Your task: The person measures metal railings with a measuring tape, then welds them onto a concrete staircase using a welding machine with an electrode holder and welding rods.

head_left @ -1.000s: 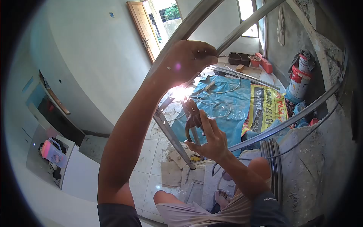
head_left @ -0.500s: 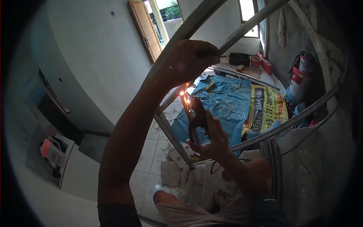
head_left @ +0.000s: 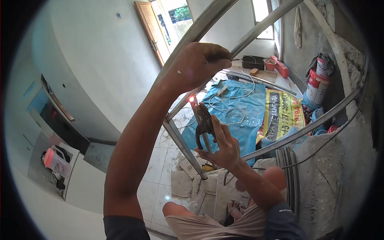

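A metal frame [head_left: 181, 141] of grey bars rose in front of the person, its long members curving overhead and a shorter angled bar running down to the floor. The left hand [head_left: 198, 64] was curled tight around one upper bar of that frame, fingers closed over it. Lower down, the right hand [head_left: 224, 146] was wrapped around the handles of a dark electrode holder [head_left: 204, 122], squeezing them together. From the holder a thin rod [head_left: 195, 108] pointed up to the joint just below the left hand, and its tip [head_left: 191, 99] glowed red against the metal. Beneath lay a pale tiled floor [head_left: 158, 168], dusty and littered with broken slabs, partly covered by a blue tarp [head_left: 244, 116] and a yellow banner [head_left: 282, 110]. A white cable [head_left: 234, 97] looped across the tarp. A wooden door [head_left: 154, 30] stood open in the white wall, and paint buckets [head_left: 318, 86] sat by the rough grey wall.
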A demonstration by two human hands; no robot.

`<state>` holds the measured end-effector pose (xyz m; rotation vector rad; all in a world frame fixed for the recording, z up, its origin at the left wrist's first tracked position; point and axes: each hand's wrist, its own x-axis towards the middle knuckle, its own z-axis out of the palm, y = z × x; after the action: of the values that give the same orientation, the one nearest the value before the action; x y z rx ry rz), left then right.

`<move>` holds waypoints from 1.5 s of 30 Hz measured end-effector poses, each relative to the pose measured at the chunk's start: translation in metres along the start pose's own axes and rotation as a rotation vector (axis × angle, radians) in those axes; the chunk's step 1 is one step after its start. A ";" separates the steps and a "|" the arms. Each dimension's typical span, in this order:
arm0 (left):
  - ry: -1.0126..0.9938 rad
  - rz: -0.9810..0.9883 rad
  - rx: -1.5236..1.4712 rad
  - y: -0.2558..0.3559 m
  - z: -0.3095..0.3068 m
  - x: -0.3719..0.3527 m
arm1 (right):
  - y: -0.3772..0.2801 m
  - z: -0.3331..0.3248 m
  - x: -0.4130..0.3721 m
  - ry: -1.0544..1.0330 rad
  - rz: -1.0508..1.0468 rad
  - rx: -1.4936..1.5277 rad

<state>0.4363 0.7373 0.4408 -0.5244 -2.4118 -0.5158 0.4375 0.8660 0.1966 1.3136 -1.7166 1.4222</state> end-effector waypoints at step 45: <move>-0.050 -0.105 -0.028 0.004 -0.004 0.000 | 0.003 0.001 0.000 0.011 0.006 -0.003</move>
<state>0.4401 0.7384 0.4442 -0.4284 -2.4928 -0.5893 0.4350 0.8646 0.1949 1.2983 -1.7161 1.4274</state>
